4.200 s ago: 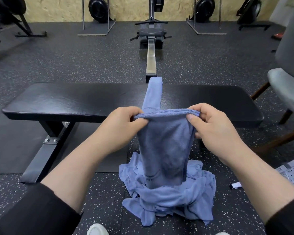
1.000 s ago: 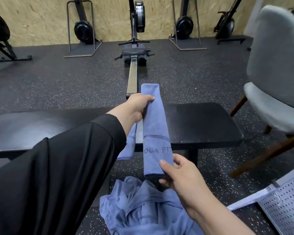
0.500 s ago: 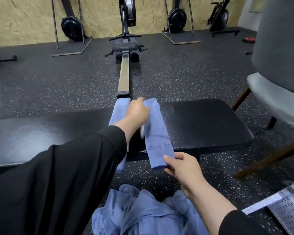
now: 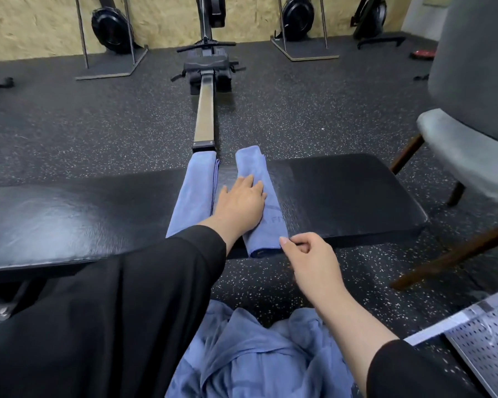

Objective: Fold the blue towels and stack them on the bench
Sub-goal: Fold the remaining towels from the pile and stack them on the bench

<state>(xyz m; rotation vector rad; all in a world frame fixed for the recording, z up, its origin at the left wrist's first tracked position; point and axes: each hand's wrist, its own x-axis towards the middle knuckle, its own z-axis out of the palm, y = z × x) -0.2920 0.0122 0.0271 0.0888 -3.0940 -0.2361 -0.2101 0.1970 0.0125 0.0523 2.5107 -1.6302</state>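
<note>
The blue towel [image 4: 266, 196], airborne a second ago, now lies across the bench [image 4: 342, 196] under the flat left hand [image 4: 240, 206], its near end just released from the loosely curled right hand [image 4: 311, 254], so this one is placed.

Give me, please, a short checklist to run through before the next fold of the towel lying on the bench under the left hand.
1. Towel strip lies flat across the bench: ok.
2. Left hand presses it down with flat fingers: ok.
3. Right hand has hold of the near end: cannot tell; its fingers are curled right at the hanging edge.
4. Near end is up on the bench: not ok; it hangs over the front edge.
5. Clear of the other folded towel: ok, a gap shows between them.
6. Pile of unfolded towels on the floor is done: not ok.
</note>
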